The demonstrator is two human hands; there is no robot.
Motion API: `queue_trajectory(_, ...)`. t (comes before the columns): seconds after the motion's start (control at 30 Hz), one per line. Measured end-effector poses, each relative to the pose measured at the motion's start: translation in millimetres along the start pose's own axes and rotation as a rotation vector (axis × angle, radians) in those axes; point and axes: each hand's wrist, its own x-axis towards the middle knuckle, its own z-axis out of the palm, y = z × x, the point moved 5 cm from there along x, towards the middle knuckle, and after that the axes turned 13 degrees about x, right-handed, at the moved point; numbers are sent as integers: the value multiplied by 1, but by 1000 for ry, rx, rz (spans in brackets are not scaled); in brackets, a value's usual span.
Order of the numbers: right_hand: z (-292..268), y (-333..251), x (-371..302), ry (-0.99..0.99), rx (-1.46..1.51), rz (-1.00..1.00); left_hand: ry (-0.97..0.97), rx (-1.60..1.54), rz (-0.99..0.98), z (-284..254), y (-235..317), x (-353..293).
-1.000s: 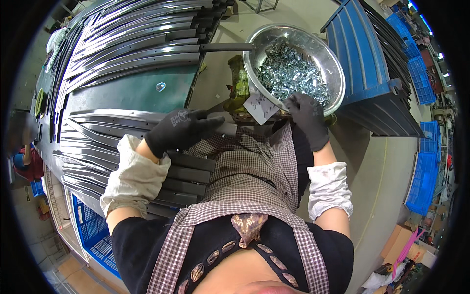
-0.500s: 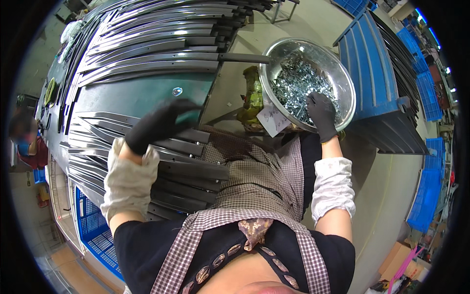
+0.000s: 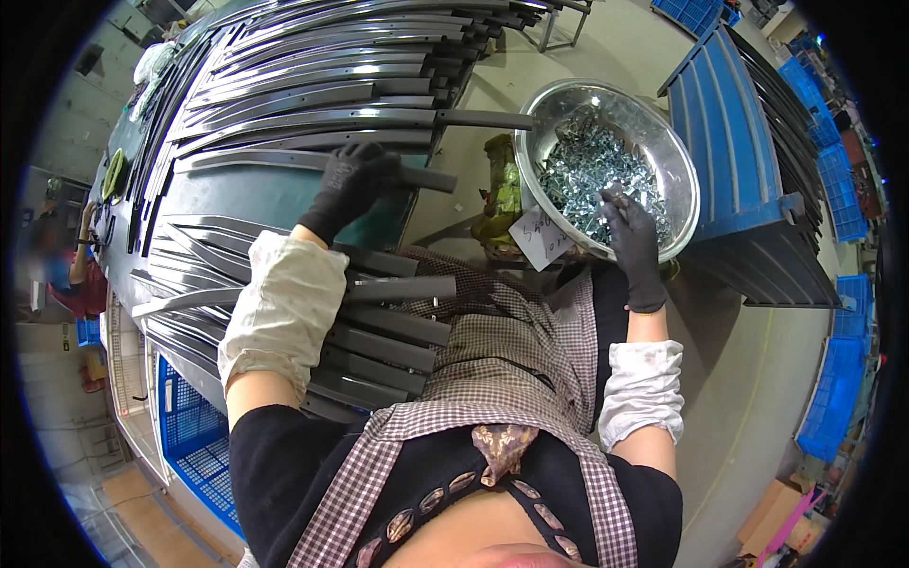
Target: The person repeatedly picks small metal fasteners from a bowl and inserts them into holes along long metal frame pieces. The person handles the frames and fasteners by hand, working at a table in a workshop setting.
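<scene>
In a dark glove, my left hand [image 3: 350, 182] is closed round a long black metal strip [image 3: 431, 178], whose right end juts past the table edge. My right hand [image 3: 634, 241], also gloved, is over the near side of a large round metal bowl [image 3: 689, 180]. Its fingers are pinched together on a small metal piece, partly hidden by the glove. Many small shiny metal pieces [image 3: 582, 166] fill the bowl. Below my left hand, more black strips [image 3: 398, 346] lie side by side, with small shiny bits along their right ends.
Rows of black strips [image 3: 312, 90] cover the far part of the green table [image 3: 256, 194]; one sticks out toward the bowl. A blue metal rack [image 3: 724, 142] stands right of the bowl. A paper label [image 3: 540, 239] hangs on the bowl's near-left side. Another person [image 3: 71, 260] is at far left.
My left hand has moved up and away, and now grips a strip at the near edge of the far row. The right hand has drawn slightly nearer, fingers lifted above the metal pieces.
</scene>
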Motion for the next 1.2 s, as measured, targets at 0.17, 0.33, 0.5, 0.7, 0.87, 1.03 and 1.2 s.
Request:
queue_trajectory(0.17,40,-3,-25,-116,416,112,-142,-204,91,-20,50,-11)
queue_trajectory(0.33,84,-19,-57,-253,600,187,-74,-155,150,-48,72,-20)
queue_trajectory(0.5,135,-23,-87,-270,666,136,-54,-160,348,-91,152,-27)
queue_trajectory(0.7,162,-34,-99,-416,883,223,25,-133,414,-82,173,-42)
queue_trajectory(0.87,148,-59,-99,-541,722,395,35,-5,440,-82,169,-47)
queue_trajectory(1.03,162,-46,-102,-640,624,365,82,49,498,-72,172,-43)
queue_trajectory(1.2,165,-49,-98,-681,665,342,49,80,428,-77,171,-38)
